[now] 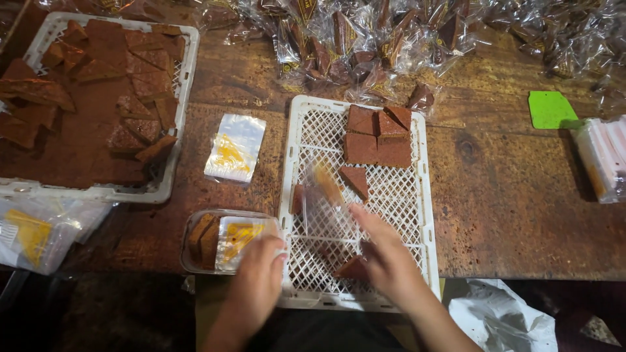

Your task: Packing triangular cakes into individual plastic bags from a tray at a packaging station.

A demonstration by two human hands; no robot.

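At the near edge of the wooden bench [508,215], seen from the head camera, a white lattice tray [417,215] lies lengthwise between the two hands. The right hand [385,251] reaches over the tray's near half, its fingers extended and pinching the lower edge of a clear plastic wrapper [323,205] that stands up blurred above the mesh; a brown triangular piece [352,267] lies just under this hand's palm. The left hand [261,274] rests at the tray's near left corner, fingers curled loosely; whether it grips anything I cannot tell. Just beside it sits a clear plastic tub [225,240] holding two brown pieces on edge and a wrapper with yellow print.

Farther up the tray, four brown slabs [378,137] sit packed together, and a single brown triangle [357,179] lies apart below them. A stack of flat wrappers [235,148] lies on the bench left of the tray. At the far left, a larger white crate [163,182] is filled with cut brown pieces. Along the back, a heap of wrapped pieces [365,45] spreads across the bench, and a green card [551,109] lies at right.
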